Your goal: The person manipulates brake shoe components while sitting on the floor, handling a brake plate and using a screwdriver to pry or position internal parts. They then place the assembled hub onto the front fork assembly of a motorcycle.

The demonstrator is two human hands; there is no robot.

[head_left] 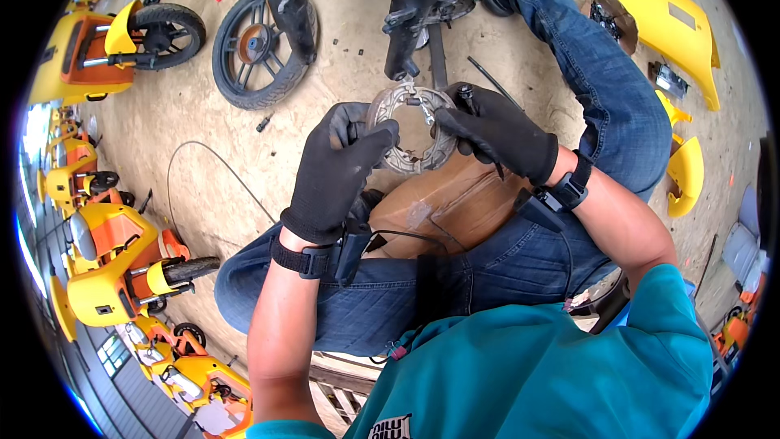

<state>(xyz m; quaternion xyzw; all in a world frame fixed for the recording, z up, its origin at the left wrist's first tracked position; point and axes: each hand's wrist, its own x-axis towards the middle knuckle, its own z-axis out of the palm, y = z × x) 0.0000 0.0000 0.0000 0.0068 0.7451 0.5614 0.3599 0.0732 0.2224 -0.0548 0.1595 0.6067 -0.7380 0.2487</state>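
Note:
A pair of curved metal brake shoes, joined into a ring with springs across the gaps, is held up in front of me. My left hand, in a black glove, is closed on the ring's left side, the thumb over its face. My right hand, gloved too, grips the right side between thumb and fingers. A slim tool with a black handle is also tucked in my right hand; its kind is partly hidden by the fingers. Below the ring, a flattened brown cardboard piece lies between my legs.
Beyond my hands stand dark fork legs and a loose wheel. A black rod and thin cable lie on the floor. Yellow scooters line the left; yellow panels and a box of parts are right.

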